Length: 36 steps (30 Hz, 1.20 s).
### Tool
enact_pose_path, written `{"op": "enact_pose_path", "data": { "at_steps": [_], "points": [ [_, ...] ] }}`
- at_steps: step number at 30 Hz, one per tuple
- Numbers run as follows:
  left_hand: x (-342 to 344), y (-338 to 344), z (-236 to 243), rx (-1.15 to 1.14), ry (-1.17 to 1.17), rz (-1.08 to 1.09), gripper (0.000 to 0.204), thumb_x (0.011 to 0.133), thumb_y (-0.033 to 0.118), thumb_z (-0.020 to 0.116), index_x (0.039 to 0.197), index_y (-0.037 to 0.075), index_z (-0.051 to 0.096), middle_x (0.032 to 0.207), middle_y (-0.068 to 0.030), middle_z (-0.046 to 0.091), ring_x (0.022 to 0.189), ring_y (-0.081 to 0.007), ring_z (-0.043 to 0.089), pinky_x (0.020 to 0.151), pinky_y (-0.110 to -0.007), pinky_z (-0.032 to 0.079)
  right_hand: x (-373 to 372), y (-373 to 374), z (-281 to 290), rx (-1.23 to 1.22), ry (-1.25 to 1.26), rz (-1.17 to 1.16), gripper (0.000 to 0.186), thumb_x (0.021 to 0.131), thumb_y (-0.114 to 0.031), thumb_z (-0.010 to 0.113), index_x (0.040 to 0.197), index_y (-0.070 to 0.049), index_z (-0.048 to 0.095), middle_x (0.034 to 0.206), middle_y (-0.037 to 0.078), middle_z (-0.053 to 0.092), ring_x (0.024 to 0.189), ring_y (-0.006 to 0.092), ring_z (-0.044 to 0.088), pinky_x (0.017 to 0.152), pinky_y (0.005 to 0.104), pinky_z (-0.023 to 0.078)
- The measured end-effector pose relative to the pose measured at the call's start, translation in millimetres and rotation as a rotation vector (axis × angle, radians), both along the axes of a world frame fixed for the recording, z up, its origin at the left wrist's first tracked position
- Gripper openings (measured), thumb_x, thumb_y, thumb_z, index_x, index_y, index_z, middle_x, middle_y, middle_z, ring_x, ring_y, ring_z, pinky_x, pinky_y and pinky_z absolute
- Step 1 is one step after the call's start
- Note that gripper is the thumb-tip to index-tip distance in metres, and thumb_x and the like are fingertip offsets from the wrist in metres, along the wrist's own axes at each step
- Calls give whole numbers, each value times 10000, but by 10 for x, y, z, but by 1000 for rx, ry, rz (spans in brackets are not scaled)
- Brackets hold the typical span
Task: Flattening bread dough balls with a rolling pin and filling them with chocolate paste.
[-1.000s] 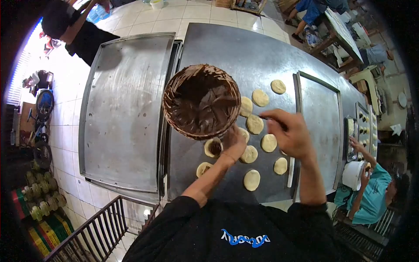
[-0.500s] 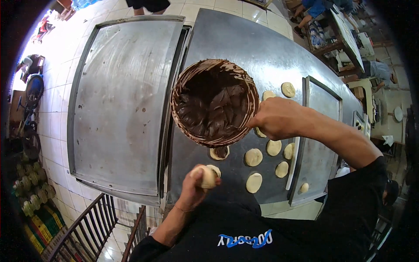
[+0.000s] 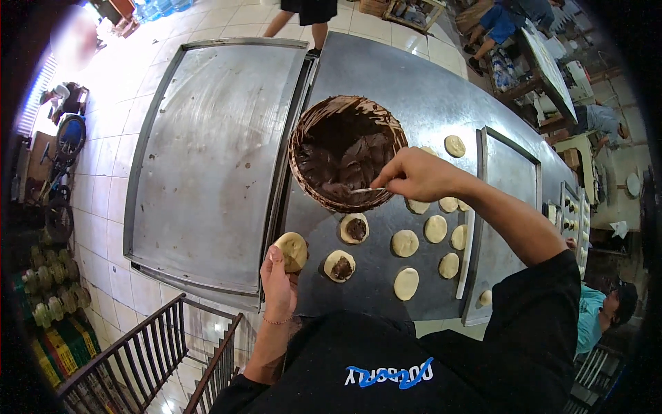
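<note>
A flat round of pale dough [image 3: 293,251] rests in my left hand [image 3: 277,288], fingers curled under it and thumb on its face, by the table's left edge. My right hand [image 3: 422,176] pinches a thin, light-coloured spreading stick [image 3: 367,190] over the near right rim of a deep round tub [image 3: 301,181]. The stick's far end dips into thick dark chocolate paste [image 3: 348,164], so its tip is hidden. Between the tub and me lie two dough rounds [image 3: 346,238] topped with dark paste. Several plain dough rounds [image 3: 405,243] lie to their right.
A large metal tray [image 3: 200,159] stands left of the grey table [image 3: 372,62]. A white rod [image 3: 466,255] lies beside another tray [image 3: 510,186] on the right. Metal railings [image 3: 148,345] rise at lower left. A person's legs [image 3: 310,21] show beyond the table; another person [image 3: 596,314] is at right.
My left hand has moved left and turned the dough round flat side up. My right hand has shifted over the tub's near rim, with the stick now visible. The person beyond has stepped closer.
</note>
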<state>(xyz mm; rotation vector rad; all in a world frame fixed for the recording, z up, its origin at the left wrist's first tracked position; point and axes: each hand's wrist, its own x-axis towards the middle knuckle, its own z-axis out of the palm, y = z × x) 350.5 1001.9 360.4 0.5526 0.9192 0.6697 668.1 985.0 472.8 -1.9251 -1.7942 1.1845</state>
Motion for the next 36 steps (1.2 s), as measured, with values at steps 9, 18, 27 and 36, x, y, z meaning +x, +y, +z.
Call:
{"op": "enact_pose_path", "data": {
  "at_steps": [9,18,27,36],
  "points": [
    [86,145,194,235,-98,-9,343,997,298,460,1151,-1,523,1011,-128,640,896,-233,661,750,-347,570,-205,-202,161,-28,345,-382,313,802,-48,540,1070,-17,699,655,48,621,592,92,546,567,251,436],
    [2,75,281,-53,-252,141,374,997,311,469,1115,-38,532,1059,-136,635,953,-246,650,825,-380,555,-218,96,-163,-36,-195,-23,373,687,-43,501,990,-40,719,791,165,692,736,270,668,700,372,520],
    [166,111,245,212,-48,49,486,1011,399,386,1173,-42,507,1152,-154,599,1028,-260,616,854,-394,541,-795,-747,-97,216,546,-474,290,892,7,513,1146,-7,653,764,31,640,730,93,596,654,216,456],
    [585,-107,1061,5,-487,-158,748,990,552,164,1293,-98,377,1260,-246,510,1153,-351,543,966,-450,480,-1079,-1515,-335,791,-56,-511,453,781,143,484,1144,-57,667,942,149,678,871,263,657,761,327,515]
  ]
}}
